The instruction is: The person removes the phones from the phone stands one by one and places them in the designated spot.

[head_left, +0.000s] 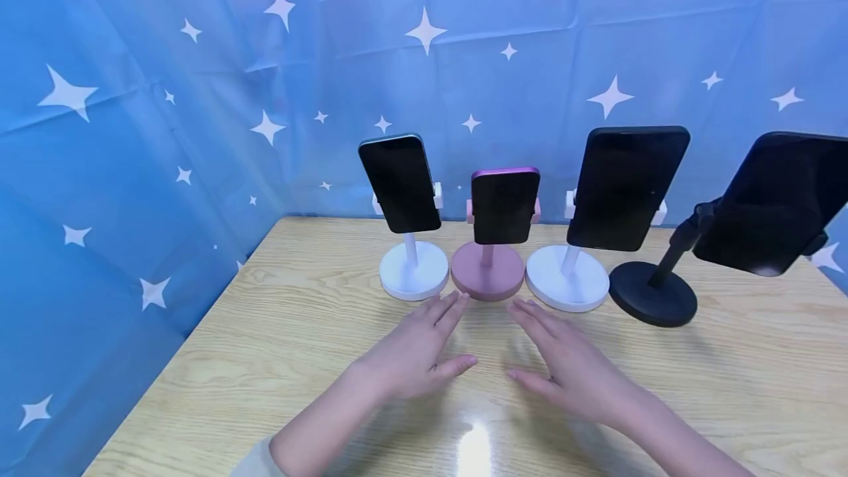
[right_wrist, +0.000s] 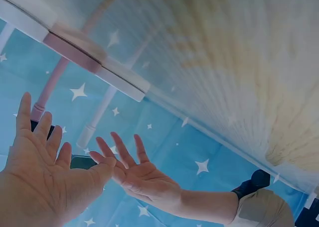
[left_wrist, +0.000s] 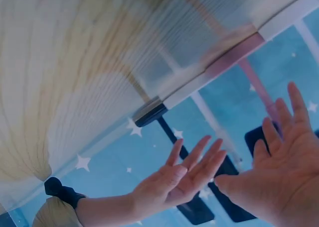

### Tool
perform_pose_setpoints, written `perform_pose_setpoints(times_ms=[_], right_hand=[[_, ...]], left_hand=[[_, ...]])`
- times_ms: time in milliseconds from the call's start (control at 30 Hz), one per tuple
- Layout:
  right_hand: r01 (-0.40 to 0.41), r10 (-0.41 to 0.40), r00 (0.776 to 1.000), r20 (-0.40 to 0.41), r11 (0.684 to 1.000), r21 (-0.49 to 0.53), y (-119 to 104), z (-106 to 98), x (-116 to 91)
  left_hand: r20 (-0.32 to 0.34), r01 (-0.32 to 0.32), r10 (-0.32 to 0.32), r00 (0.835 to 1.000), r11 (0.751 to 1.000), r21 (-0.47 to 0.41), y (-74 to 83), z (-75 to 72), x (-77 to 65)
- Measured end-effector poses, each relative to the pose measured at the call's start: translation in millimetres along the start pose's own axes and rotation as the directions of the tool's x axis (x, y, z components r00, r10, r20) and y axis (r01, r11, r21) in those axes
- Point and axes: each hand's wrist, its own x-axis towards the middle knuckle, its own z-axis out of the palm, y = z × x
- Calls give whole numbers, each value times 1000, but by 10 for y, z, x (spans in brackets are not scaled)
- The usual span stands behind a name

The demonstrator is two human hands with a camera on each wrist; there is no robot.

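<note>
Head view, lower centre: I see the left hand [head_left: 419, 355] and right hand [head_left: 573, 370], fingers extended, gripping nothing, near the pink phone stand [head_left: 488, 272].

Pink phone stand [head_left: 486, 274]: round base, upright, just right of frame centre; holds purple-edged phone [head_left: 506, 207], screen dark. Left white stand [head_left: 414, 274]: upright, frame centre; holds blue-edged phone [head_left: 400, 182], top leaning left. Right white stand [head_left: 567, 282]: upright, right of centre; holds black phone [head_left: 628, 188], leaning right.
</note>
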Motion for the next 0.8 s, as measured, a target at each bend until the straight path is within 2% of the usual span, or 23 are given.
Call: perform_pose_setpoints(times_ms=[300, 500, 800], right_hand=[[-31, 28, 999, 32, 995, 93, -131, 55, 151], [-39, 34, 998, 44, 989, 140, -187, 85, 242], [-84, 78, 996, 35, 972, 220, -195, 126, 349]], left_hand=[[-27, 50, -50, 998, 999, -21, -74, -40, -94], [-58, 62, -64, 996, 997, -48, -122, -60, -127], [-156, 98, -110, 982, 992, -82, -200, -99, -157]])
